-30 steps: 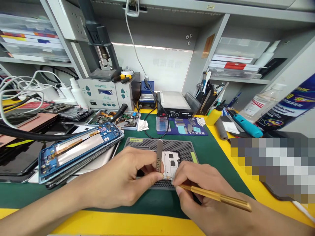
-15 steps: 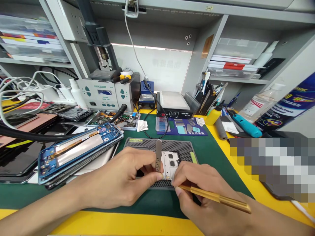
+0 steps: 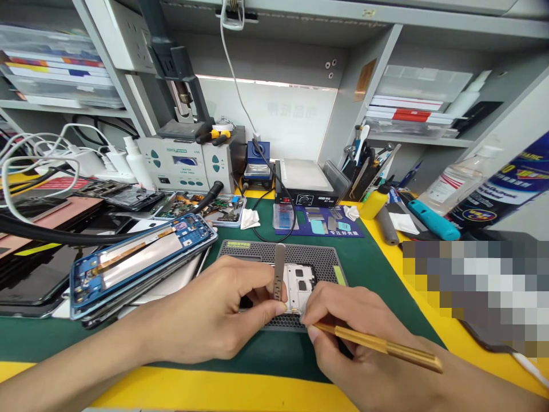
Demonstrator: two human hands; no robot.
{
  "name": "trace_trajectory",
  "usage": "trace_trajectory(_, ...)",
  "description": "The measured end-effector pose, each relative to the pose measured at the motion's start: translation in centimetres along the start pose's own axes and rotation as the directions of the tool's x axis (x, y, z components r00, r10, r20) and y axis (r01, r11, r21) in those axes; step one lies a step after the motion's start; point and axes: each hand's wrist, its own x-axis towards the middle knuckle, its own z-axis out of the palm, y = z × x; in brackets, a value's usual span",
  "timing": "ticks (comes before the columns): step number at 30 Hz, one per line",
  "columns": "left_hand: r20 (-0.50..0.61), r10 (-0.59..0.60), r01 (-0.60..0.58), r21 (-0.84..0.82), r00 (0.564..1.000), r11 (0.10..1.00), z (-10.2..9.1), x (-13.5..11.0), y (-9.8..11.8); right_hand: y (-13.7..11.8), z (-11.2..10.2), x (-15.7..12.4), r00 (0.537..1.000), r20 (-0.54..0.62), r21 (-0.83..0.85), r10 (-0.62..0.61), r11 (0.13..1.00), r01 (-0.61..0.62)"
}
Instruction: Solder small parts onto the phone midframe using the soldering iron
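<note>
Gold tool (image 3: 386, 346) right, grey tool (image 3: 279, 272) left, phone (image 3: 295, 297) between

My left fingers (image 3: 255, 277) pinch the grey tool upright; my right fingers (image 3: 321, 301) pinch the gold tool near its front, tip unclear. The phone lies flat on the mat (image 3: 323, 257), partly behind my left fingers. I judge it light and stiff but fragile across its exposed face, so best held by its edges

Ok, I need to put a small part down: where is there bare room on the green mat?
Bare green mat shows between the dark grey perforated pad, the right hand and the yellow border, and in front of the blue rectangular phone frame. Crowded: left, glossy black phones; behind the pad, a blue printed card.
</note>
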Motion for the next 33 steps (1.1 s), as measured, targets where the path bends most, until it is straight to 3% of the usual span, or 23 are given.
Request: trace_trajectory(33, -0.016, -0.002, 0.002, 0.002, 1.000, 1.000, 0.20, -0.09, -0.09, 0.28, -0.03, 0.08, 1.000, -0.014, 0.031, -0.012, 0.999, 0.012)
